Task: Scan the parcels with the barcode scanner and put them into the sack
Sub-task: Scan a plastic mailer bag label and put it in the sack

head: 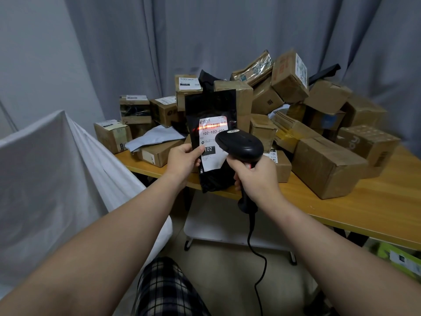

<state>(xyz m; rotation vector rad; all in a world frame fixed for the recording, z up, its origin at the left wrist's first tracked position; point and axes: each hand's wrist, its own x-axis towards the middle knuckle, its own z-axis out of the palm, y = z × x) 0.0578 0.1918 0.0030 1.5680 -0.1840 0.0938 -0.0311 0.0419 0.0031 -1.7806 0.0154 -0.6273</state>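
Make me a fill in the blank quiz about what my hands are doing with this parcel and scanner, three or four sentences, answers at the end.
The left hand holds a ____ plastic parcel. The right hand grips the barcode scanner, casting a ____ line across the label. The white sack stands on the person's ____ side. The scanner's cable hangs towards the ____.
Missing words: black, red, left, floor.
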